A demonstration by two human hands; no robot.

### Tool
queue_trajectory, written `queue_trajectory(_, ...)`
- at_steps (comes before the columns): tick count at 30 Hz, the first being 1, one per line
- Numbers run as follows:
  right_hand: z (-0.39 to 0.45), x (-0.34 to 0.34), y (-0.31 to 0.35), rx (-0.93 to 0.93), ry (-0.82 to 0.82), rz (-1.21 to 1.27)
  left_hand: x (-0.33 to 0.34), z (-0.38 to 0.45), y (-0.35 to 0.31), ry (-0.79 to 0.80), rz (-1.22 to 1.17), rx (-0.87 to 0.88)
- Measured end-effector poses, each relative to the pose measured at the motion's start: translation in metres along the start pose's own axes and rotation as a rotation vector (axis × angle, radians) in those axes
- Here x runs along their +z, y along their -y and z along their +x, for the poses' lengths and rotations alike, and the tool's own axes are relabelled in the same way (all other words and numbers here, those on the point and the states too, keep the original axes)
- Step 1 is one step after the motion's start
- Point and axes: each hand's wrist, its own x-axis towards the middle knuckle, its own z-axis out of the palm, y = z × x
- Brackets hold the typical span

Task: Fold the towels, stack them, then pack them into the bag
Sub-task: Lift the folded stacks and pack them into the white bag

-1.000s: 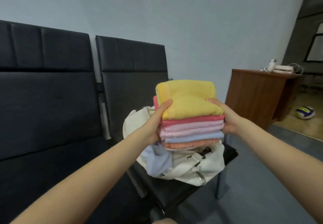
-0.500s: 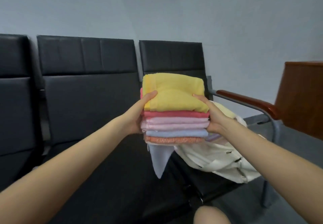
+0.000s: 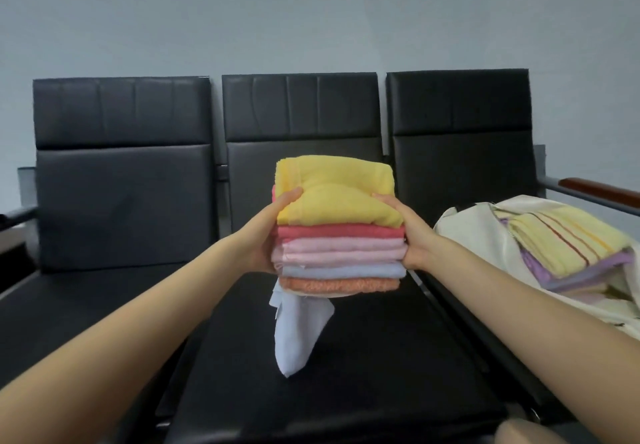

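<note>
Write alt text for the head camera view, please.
Two hands, left and right, hold a stack of folded towels, yellow on top, above black seats. A pale blue corner dangles beneath. A cream bag with towels lies on the right seat.

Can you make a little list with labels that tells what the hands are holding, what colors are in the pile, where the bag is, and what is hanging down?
held: towel stack, up above the middle seat
left hand: grips the stack's left side
right hand: grips the stack's right side
colors, top to bottom: yellow, red-pink, light pink, pale blue, orange
hanging: a pale blue towel corner droops under the stack
bag: cream, on the right seat, open
in bag: yellow striped towel over a purple one
</note>
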Motion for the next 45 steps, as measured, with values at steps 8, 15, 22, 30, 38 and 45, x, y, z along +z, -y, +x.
queue_trajectory(8,0.035,0.046,-0.057,0.214,-0.080,0.042,-0.074,0.012,0.024,-0.013,0.116,-0.228)
queue_trajectory(15,0.050,0.070,-0.144,0.311,-0.127,0.061,-0.121,0.024,0.087,0.007,0.166,-0.300)
queue_trajectory(22,0.039,0.069,-0.147,0.270,0.038,0.228,-0.131,0.024,0.098,0.122,0.056,-0.174)
queue_trajectory(30,0.049,0.085,-0.149,0.387,0.048,0.263,-0.144,0.012,0.115,0.178,-0.076,-0.164)
queue_trajectory(38,0.049,0.091,-0.139,0.316,0.025,0.145,-0.150,0.009,0.132,0.166,-0.277,-0.080)
queue_trajectory(45,0.045,0.101,-0.153,0.382,0.010,0.203,-0.150,0.005,0.135,0.153,-0.280,-0.033)
